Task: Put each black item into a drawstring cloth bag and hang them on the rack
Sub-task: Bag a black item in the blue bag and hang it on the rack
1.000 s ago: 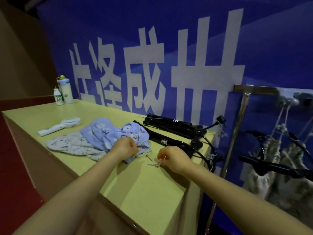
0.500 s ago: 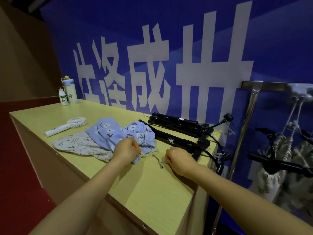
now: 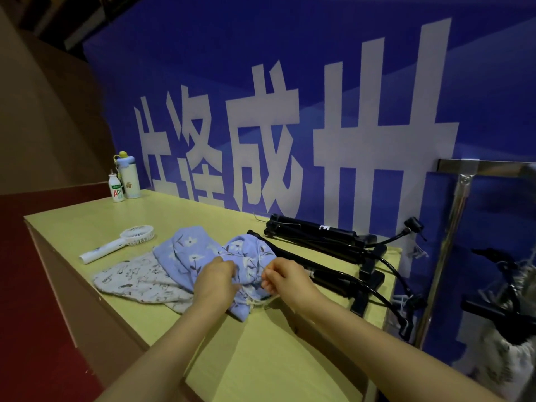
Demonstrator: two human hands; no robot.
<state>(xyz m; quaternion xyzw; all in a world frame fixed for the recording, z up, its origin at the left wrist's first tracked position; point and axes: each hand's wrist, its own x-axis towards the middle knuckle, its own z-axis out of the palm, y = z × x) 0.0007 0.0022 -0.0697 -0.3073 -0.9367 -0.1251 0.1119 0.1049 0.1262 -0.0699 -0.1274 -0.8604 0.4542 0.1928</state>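
Table (image 3: 261, 358), near edge: both forearms reach in to the blue bag (image 3: 197, 253).

Left hand (image 3: 216, 281): fingers curled, gripping a bunch of cloth at the bag's near end. Right hand (image 3: 285, 281): thumb and forefinger pinch the gathered edge just beside it (the tips are partly hidden in the folds). The cord (image 3: 255, 301) trails loose below both hands.

Judged step: finding and opening the mouth.

The blue bag lies over a pale bag (image 3: 136, 278) to its left. To the right, near black item (image 3: 319, 274) lies touching the blue bag's far side; far black item (image 3: 316, 232) is behind it. Neither is bagged. Fan (image 3: 116, 245) to the left, bottles (image 3: 129, 177) at far left. Rack (image 3: 455, 216) is off the table's right end.

Risks:
- Pulling on the cord instead of the hem would cinch the mouth shut.
- Lifting the blue bag may drag the pale one along.
- The black items' hoses overhang the right edge; a tug on one could tip the item off.
- A long item may snag the mouth.
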